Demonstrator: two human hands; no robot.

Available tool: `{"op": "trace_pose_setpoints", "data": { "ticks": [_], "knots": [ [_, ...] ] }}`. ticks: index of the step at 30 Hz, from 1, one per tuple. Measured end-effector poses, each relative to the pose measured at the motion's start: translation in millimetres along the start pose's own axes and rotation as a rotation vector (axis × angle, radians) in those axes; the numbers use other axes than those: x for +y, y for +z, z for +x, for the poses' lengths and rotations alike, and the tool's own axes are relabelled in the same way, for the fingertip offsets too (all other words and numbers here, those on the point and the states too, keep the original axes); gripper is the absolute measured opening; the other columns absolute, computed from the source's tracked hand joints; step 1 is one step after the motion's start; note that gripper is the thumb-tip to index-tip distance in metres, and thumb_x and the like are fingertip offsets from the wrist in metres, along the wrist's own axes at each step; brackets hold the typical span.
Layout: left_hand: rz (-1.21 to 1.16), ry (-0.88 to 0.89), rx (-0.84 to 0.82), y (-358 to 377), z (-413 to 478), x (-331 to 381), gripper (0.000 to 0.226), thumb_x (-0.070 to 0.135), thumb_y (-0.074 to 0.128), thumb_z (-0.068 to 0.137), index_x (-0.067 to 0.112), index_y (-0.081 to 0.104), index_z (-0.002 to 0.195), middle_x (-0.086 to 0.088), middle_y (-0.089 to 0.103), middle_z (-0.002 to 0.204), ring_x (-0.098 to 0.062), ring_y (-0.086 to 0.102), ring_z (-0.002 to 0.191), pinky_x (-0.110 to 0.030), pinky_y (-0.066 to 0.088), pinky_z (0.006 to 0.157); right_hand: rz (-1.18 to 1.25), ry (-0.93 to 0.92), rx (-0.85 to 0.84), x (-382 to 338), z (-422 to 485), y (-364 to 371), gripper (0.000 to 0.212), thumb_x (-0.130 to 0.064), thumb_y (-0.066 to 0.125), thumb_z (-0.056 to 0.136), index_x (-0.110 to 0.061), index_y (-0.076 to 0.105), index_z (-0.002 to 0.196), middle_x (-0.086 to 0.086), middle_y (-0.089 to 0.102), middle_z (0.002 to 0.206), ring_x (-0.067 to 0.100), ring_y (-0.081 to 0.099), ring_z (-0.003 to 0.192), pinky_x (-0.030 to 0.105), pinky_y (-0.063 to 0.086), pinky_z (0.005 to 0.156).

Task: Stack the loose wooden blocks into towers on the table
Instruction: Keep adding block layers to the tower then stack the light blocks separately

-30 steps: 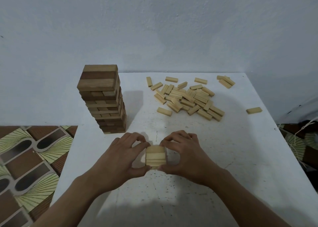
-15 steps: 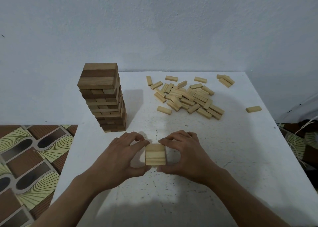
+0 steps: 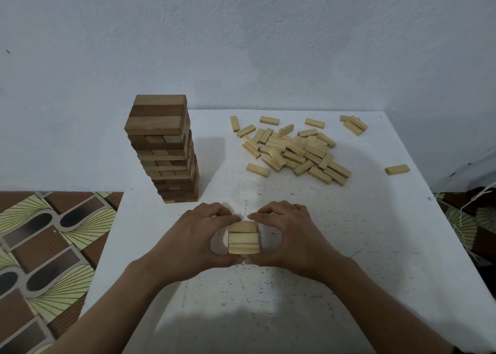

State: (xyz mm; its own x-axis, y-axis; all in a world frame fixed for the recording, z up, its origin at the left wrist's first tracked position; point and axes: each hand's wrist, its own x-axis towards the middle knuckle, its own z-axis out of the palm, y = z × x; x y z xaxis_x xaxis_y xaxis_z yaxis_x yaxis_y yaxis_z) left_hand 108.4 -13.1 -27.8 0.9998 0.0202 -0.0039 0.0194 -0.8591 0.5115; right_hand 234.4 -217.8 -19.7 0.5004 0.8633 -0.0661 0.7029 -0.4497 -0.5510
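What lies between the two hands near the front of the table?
A small stack of light wooden blocks stands between the left hand and the right hand. Both hands curl their fingers round it, as the head view shows.

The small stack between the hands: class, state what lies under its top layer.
The small stack shows pale blocks side by side on top, above the white table. The left hand and right hand curl round its sides, so lower layers and its base are hidden.

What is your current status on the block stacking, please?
Grip: left hand and right hand both on the small stack. It sits low on the table. Behind left, tall tower; far right, loose pile; path clear.
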Motion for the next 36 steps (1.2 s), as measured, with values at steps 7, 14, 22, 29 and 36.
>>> {"op": "trace_pose_setpoints", "data": {
  "ticks": [7, 14, 22, 29, 36],
  "knots": [
    [-0.039, 0.012, 0.005, 2, 1, -1, 0.064, 0.074, 0.067, 0.070, 0.041, 0.060, 0.125, 0.022, 0.062, 0.116, 0.001, 0.053, 0.103, -0.031, 0.054, 0.081, 0.018, -0.009, 0.019, 0, 0, 2, 0.073, -0.080, 0.059, 0.067, -0.036, 0.061, 0.126, -0.021, 0.055, 0.119, -0.004, 0.040, 0.107, 0.035, 0.031, 0.098],
    [0.006, -0.020, -0.039, -1, 4, -1, 0.069, 0.078, 0.067, 0.066, 0.040, 0.061, 0.124, 0.022, 0.066, 0.115, 0.000, 0.057, 0.102, -0.036, 0.054, 0.085, -0.018, -0.008, 0.001, 0, 0, -1, 0.073, -0.076, 0.068, 0.067, -0.037, 0.058, 0.128, -0.021, 0.054, 0.119, -0.005, 0.038, 0.104, 0.032, 0.028, 0.096],
    [0.034, -0.054, -0.029, -4, 7, 8, 0.061, 0.076, 0.063, 0.063, 0.038, 0.068, 0.110, 0.020, 0.068, 0.104, -0.003, 0.059, 0.092, -0.036, 0.054, 0.080, -0.042, 0.009, -0.006, 0, 2, 4, 0.073, -0.083, 0.055, 0.063, -0.036, 0.061, 0.120, -0.021, 0.056, 0.115, -0.003, 0.041, 0.099, 0.032, 0.029, 0.090],
    [0.030, -0.082, -0.042, -5, 11, 12, 0.062, 0.075, 0.061, 0.059, 0.037, 0.068, 0.108, 0.019, 0.068, 0.101, -0.005, 0.059, 0.090, -0.038, 0.053, 0.082, -0.030, 0.010, 0.014, -1, 3, 5, 0.074, -0.081, 0.053, 0.063, -0.034, 0.066, 0.118, -0.017, 0.060, 0.111, 0.001, 0.045, 0.097, 0.034, 0.034, 0.090],
    [0.058, -0.105, -0.057, -3, 11, 15, 0.059, 0.064, 0.075, 0.059, 0.036, 0.067, 0.110, 0.016, 0.068, 0.105, -0.008, 0.058, 0.095, -0.038, 0.053, 0.082, -0.042, 0.020, 0.029, -3, 3, 6, 0.065, -0.072, 0.069, 0.065, -0.032, 0.066, 0.116, -0.017, 0.062, 0.110, 0.001, 0.046, 0.093, 0.034, 0.035, 0.089]
  ]
}}
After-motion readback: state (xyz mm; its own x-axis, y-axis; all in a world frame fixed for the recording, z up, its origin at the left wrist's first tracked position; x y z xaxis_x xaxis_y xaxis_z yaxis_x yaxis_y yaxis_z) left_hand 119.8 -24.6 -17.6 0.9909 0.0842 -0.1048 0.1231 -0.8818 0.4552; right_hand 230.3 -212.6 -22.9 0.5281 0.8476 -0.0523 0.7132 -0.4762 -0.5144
